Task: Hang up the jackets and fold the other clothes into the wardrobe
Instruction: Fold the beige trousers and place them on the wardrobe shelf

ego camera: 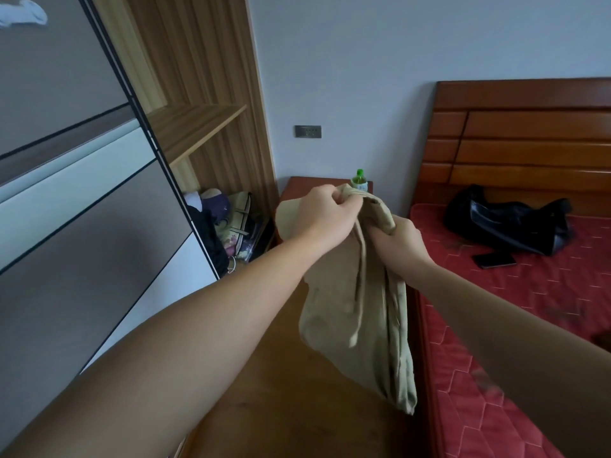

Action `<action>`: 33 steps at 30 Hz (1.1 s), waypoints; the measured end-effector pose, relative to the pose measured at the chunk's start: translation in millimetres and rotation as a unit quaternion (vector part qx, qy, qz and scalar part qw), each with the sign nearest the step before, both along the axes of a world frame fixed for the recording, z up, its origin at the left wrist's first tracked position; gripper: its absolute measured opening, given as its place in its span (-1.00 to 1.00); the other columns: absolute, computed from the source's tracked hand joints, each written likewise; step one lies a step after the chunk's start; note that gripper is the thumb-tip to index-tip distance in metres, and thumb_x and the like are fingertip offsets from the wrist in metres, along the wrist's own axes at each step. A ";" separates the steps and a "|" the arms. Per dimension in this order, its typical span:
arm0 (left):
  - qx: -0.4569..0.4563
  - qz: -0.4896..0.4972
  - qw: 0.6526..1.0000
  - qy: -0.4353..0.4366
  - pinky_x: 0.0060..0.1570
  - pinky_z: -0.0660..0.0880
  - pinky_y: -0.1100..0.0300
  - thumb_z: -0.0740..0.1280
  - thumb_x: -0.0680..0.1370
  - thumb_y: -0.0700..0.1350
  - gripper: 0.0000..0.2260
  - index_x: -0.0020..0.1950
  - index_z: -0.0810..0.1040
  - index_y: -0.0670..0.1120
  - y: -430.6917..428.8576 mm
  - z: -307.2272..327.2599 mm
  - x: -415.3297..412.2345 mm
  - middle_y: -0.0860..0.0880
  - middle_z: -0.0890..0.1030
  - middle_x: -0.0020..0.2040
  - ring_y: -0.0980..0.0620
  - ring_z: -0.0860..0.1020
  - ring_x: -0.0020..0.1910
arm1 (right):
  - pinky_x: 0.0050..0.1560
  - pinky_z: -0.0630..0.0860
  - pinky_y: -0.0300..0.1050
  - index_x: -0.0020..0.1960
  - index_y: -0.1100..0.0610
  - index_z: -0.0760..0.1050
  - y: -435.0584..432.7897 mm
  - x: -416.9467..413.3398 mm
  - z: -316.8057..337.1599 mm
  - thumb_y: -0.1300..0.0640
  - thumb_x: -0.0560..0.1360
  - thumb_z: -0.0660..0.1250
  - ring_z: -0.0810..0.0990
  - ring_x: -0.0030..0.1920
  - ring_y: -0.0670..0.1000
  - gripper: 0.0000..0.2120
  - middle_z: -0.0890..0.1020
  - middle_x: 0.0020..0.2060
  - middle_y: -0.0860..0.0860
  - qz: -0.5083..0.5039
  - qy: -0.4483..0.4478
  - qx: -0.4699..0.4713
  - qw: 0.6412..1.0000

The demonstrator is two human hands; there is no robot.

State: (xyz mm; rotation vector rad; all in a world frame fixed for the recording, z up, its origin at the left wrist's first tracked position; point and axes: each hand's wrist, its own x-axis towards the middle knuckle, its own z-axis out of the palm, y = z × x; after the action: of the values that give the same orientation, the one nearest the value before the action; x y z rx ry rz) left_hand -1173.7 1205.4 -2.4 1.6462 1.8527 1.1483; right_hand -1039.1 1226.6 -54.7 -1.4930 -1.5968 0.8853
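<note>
A khaki garment point(360, 312) hangs in the air between the wardrobe and the bed. My left hand point(325, 214) grips its top edge, fingers curled into the cloth. Just to the right and a little lower, my right hand point(398, 241) grips the bunched fabric. The cloth droops down to near the bed's edge. The wardrobe point(205, 127) stands at the left with its sliding door point(82, 193) pushed aside, showing a bare wooden shelf and a pile of clothes and bags point(228, 226) at the bottom. A black jacket point(509, 223) lies crumpled on the red mattress point(529, 309).
A dark phone point(495, 260) lies on the mattress beside the black jacket. A green-capped bottle point(359, 180) stands on the wooden nightstand point(297, 193) behind the garment. The wooden headboard point(529, 133) rises at the right. Wood floor point(281, 375) runs between wardrobe and bed.
</note>
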 end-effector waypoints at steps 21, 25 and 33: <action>-0.205 -0.153 0.921 -0.294 -0.09 0.58 0.21 0.50 0.40 -0.30 -0.74 0.03 0.62 -0.06 3.8 -33.5 -83.0 0.03 0.72 -0.09 0.03 0.67 -0.02 | -0.27 0.61 -0.14 -0.07 0.18 0.59 -0.6 49.9 34.8 0.03 0.64 0.10 0.70 -0.27 0.00 -0.65 0.69 -0.23 0.08 0.103 0.304 -0.237 0.917; -0.131 -0.070 0.926 -0.347 -0.14 0.59 0.19 0.49 0.41 -0.31 -0.81 -0.02 0.65 -0.14 8.2 -32.6 -77.4 -0.08 0.72 -0.11 -0.03 0.69 -0.11 | 0.08 0.56 0.11 0.21 0.12 0.58 2.9 56.6 31.8 -0.41 0.48 0.07 0.66 0.11 0.14 -0.31 0.68 0.09 0.14 0.136 0.394 -0.231 0.879; -0.102 -0.046 0.923 -0.369 0.01 0.60 0.07 0.49 0.41 -0.30 -0.66 0.18 0.61 -0.21 7.2 -23.5 -77.3 -0.16 0.70 0.03 -0.15 0.66 0.05 | -0.13 0.65 -0.08 0.07 0.13 0.58 -9.5 40.1 12.2 0.38 0.34 0.49 0.69 0.03 0.09 -0.65 0.73 -0.08 0.01 0.153 0.168 -0.192 0.955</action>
State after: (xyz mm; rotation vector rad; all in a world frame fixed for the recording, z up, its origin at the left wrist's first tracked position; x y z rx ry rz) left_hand -1250.9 1212.7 -25.9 0.9686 1.3288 1.2519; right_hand -999.0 1217.0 -42.5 -1.2654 -1.4751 1.6108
